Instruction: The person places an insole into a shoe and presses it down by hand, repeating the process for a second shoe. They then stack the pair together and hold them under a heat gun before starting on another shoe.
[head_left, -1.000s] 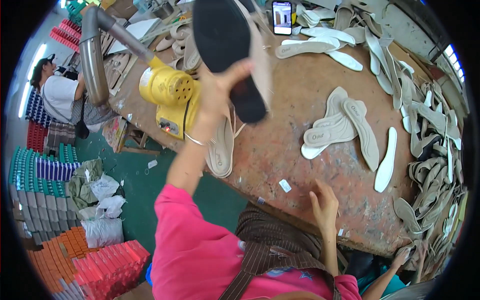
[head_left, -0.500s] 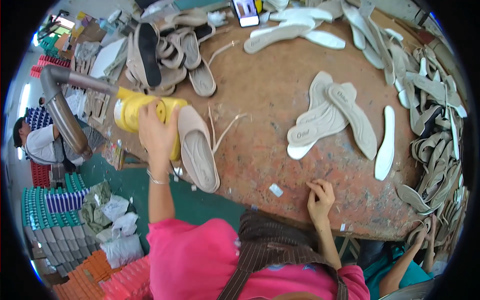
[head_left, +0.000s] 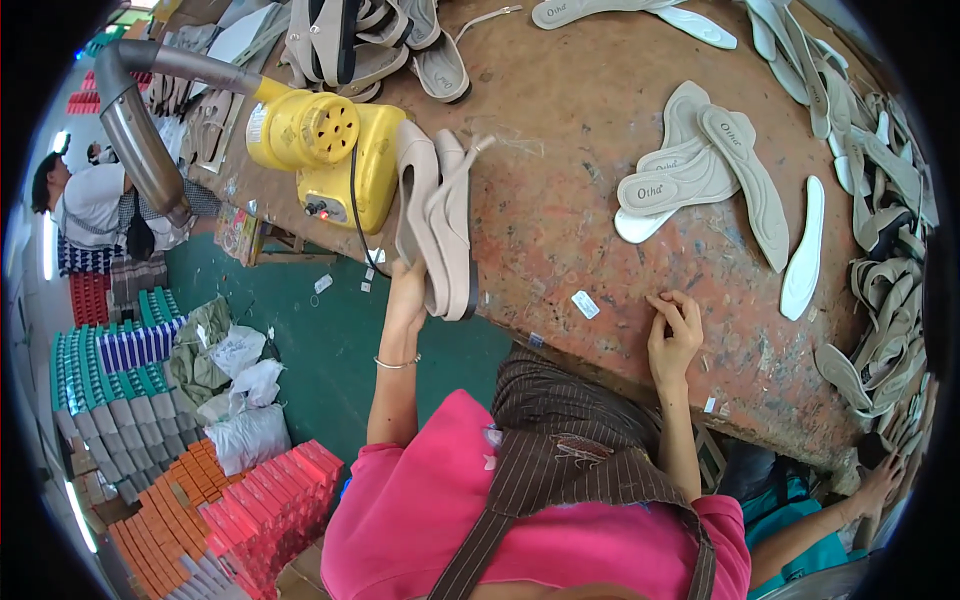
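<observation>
My left hand [head_left: 405, 300] is closed on the lower end of a beige sandal [head_left: 455, 240] at the table's left edge. The sandal is tipped onto its side, showing its dark sole edge and a loose strap sticking up. Whether a second sandal lies against it, I cannot tell. Most of my left fingers are hidden. Just left of the sandal stands a yellow blower machine [head_left: 375, 165] with a metal pipe. My right hand [head_left: 675, 340] rests on the near table edge, fingers loosely bent and apart, holding nothing. A small white label [head_left: 585, 304] lies left of it.
Beige insoles [head_left: 690, 180] overlap at mid-right, beside a white insole [head_left: 803, 250]. Finished sandals [head_left: 375, 45] crowd the far left; more shoe parts [head_left: 885, 290] line the right edge. A co-worker's hand [head_left: 880, 485] is at lower right. Stacked coloured boxes [head_left: 265, 510] stand left on the floor.
My left hand has left the yellow blower and come nearer, taking hold of the sandal. The sandal has turned from insole-up onto its side. The view has shifted; my right hand stays at the edge.
</observation>
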